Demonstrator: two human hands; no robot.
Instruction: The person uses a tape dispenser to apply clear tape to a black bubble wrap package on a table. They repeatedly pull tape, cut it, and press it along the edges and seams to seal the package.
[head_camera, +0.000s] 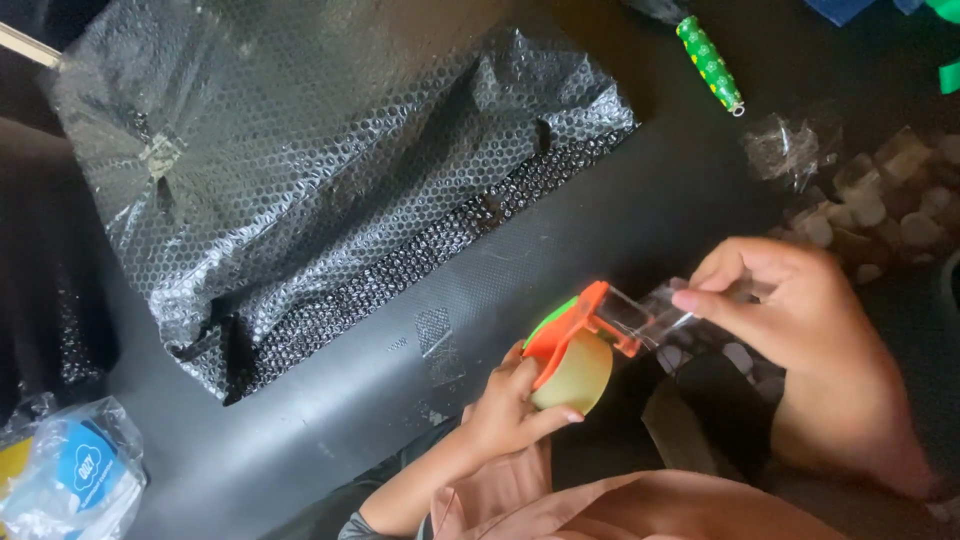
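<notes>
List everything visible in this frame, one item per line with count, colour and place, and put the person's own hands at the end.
tape dispenser: 1, orange and green with a pale roll, lower centre, in the left hand
clear tape strip: 1, transparent, pulled from the dispenser to the right hand
bubble wrap bundle: 1, clear over something dark, upper left
green dotted cylinder: 1, green with pale dots, top right
small clear bags of round pieces: several, pale, right edge
plastic packet: 1, clear with blue and white, bottom left
dark surface: 1, black-grey, beneath everything
left hand: 1, grips the dispenser
right hand: 1, pinches the tape strip
</notes>
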